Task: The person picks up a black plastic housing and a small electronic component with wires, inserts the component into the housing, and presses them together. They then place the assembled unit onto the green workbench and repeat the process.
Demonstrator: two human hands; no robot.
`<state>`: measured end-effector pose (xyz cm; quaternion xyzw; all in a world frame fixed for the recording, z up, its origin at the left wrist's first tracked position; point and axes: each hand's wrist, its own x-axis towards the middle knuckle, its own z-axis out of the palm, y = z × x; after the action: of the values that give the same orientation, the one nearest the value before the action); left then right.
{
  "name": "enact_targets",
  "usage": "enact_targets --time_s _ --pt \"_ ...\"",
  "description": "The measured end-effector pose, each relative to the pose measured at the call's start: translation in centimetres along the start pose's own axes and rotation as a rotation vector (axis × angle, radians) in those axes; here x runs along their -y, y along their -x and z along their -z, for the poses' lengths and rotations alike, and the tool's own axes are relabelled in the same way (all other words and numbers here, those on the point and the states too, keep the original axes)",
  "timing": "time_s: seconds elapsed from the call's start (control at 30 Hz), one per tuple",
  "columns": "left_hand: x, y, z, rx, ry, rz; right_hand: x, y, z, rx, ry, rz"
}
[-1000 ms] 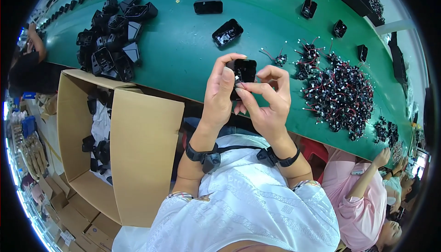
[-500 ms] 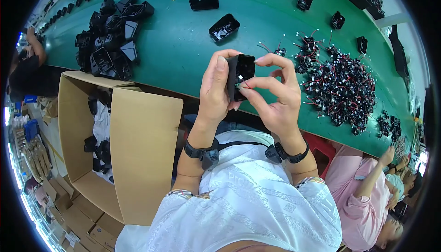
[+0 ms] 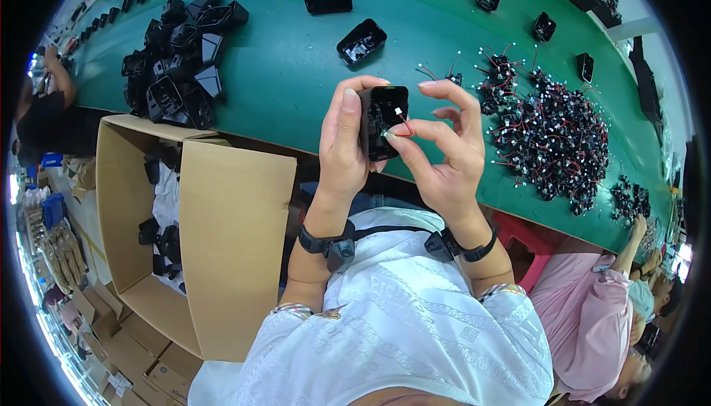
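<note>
at six o'clock we see pale letters (image 3: pixel 391 285) across the white shirt (image 3: pixel 404 347), broken by folds, and a small square mark (image 3: pixel 469 336) toward its three o'clock. near half past seven, a carton (image 3: pixel 172 384) bears small dark print, and we find a pale label (image 3: pixel 118 384) beside it, too small to read.

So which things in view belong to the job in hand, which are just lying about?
In the job, by the look:
black housing, in the left hand
red-wired connector, in the right hand
pile of red-wired modules
heap of black housings

Likely just lying about:
red stool
brown cartons on the floor
</note>
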<state>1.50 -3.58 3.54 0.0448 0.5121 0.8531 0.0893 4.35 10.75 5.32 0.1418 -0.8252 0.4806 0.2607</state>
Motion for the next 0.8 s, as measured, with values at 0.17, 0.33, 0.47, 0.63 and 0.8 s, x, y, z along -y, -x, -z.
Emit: enact_targets --time_s 0.17,0.33,0.47,0.63,0.8 --pt "0.0 0.0 0.2 0.008 -0.005 0.006 0.2 -1.1 1.1 0.042 0.128 0.146" --pt "-0.1 0.1 0.1 0.033 -0.087 0.027 -0.2 -1.5 1.3 0.091 0.179 0.251" --pt "-0.1 0.1 -0.5 0.022 -0.078 -0.019 0.3 -0.6 0.7 0.091 0.073 0.139" --pt "0.5 -0.3 0.0 0.069 -0.027 0.011 0.5 -0.5 0.7 0.063 0.193 0.098" --pt "1.7 -1.0 -0.2 0.039 -0.010 -0.048 0.3 -0.8 2.8 0.260 0.116 0.075"
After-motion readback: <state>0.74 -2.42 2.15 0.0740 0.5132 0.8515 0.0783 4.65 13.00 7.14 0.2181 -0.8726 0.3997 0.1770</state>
